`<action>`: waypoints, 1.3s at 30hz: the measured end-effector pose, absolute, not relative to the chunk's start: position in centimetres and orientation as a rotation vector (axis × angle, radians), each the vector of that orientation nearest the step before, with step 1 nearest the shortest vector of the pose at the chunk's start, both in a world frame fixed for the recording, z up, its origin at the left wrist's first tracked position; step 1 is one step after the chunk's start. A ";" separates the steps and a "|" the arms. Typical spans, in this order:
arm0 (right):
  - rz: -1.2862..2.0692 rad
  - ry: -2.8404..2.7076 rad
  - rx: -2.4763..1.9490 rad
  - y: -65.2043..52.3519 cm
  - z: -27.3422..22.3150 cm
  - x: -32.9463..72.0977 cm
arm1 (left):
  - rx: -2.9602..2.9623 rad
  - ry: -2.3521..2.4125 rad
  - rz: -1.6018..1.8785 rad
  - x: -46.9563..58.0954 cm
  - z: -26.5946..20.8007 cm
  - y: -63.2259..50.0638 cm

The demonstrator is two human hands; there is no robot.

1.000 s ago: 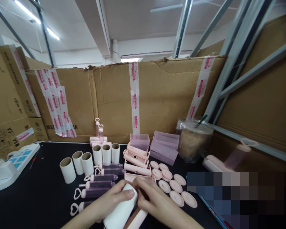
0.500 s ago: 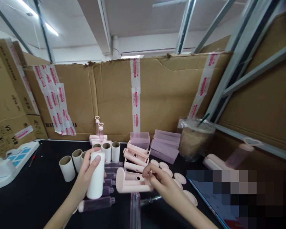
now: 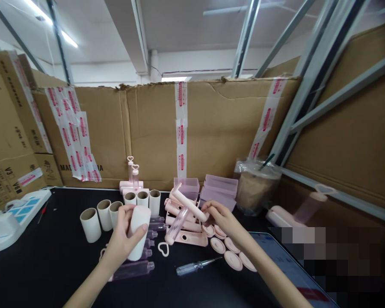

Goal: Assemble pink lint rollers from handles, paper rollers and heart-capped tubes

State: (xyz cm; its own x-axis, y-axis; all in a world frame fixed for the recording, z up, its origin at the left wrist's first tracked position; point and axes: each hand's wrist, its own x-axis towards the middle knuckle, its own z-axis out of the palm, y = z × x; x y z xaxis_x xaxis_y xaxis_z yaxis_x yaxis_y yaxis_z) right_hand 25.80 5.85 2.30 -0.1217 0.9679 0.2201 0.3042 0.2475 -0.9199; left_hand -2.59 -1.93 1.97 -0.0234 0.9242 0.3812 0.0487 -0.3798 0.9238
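Observation:
My left hand [image 3: 126, 233] is closed around a white paper roll [image 3: 137, 239], held tilted above the table; its upper end looks pale and covered. The fingers of my right hand [image 3: 216, 214] pinch one end of a pink lint roller [image 3: 191, 204]. A see-through purple handle slants down from its bar to a heart-shaped loop at lower left. Behind and under it lie several pink roller frames [image 3: 189, 237]. Clear purple handles [image 3: 134, 269] lie in a row below the white roll, partly hidden by my left hand.
White rolls with cardboard cores [image 3: 90, 224] stand at left. Pink oval caps [image 3: 233, 260] lie near a clear screwdriver [image 3: 195, 267] and a tablet [image 3: 276, 256]. Purple boxes [image 3: 220, 188] and a bagged drink cup [image 3: 256, 188] stand against the cardboard wall [image 3: 147, 128]. A power strip [image 3: 25, 214] is far left.
My right hand has lifted and turned the lint roller, so its open side no longer faces me and its handle slants lower left. The white roll has moved slightly right and up.

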 end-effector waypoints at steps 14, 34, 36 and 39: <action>0.523 -1.742 -1.387 6.2 0.0 25.3 | 2.671 1.376 1.274 -2.5 0.3 -1.4; 0.882 -1.895 -0.885 -1.7 0.2 18.6 | 3.159 1.157 1.064 -0.9 -1.7 -2.5; 0.871 -1.898 -0.897 -2.0 0.2 18.5 | 3.170 1.141 1.053 -0.8 -1.9 -2.6; 0.838 -1.928 -0.905 -2.3 0.6 18.3 | 3.120 1.121 1.046 -0.6 -2.1 -2.7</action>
